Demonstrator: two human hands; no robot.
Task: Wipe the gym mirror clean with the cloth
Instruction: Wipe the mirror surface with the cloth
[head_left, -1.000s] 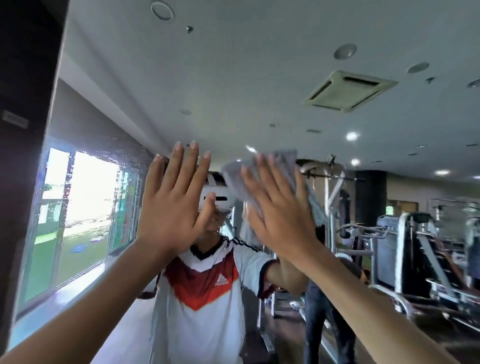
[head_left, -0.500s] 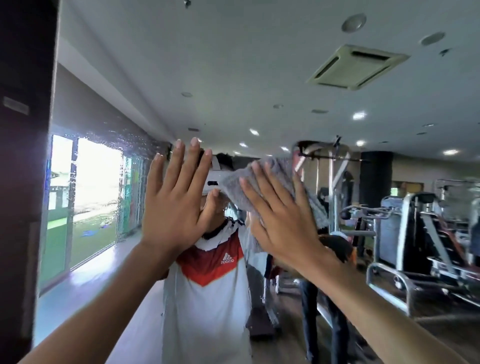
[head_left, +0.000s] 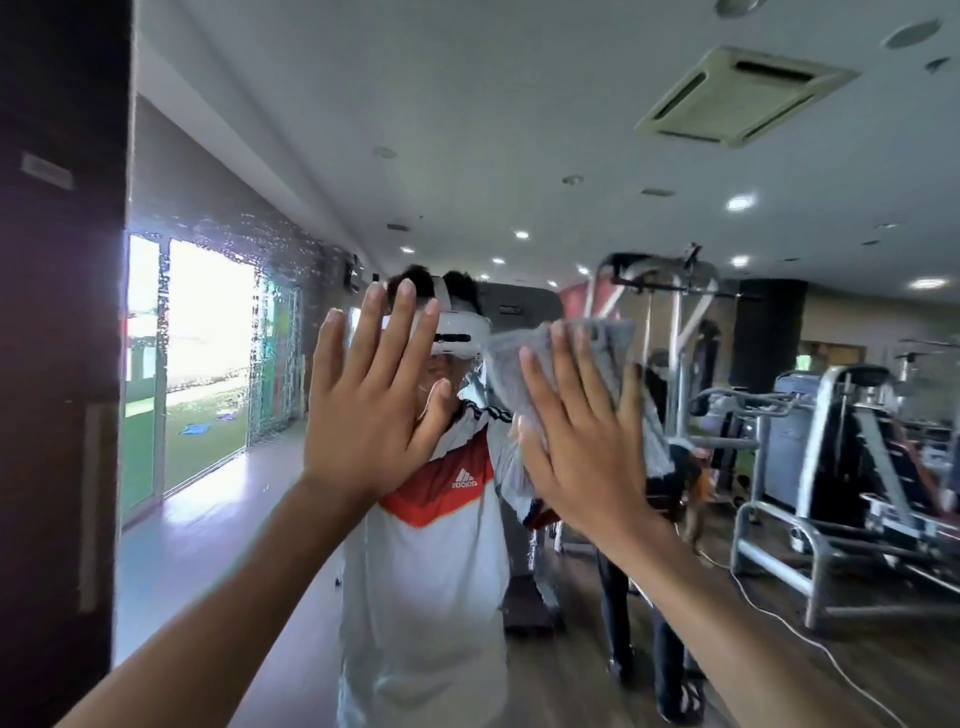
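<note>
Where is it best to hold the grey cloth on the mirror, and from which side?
Take its middle, from the room side, palm flat: the cloth lies spread against the mirror, so the right hand pressing with straight fingers likely keeps most fabric on the glass.

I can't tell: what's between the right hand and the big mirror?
A crumpled grey cloth, pressed by the flat right hand onto the mirror; head view.
</note>
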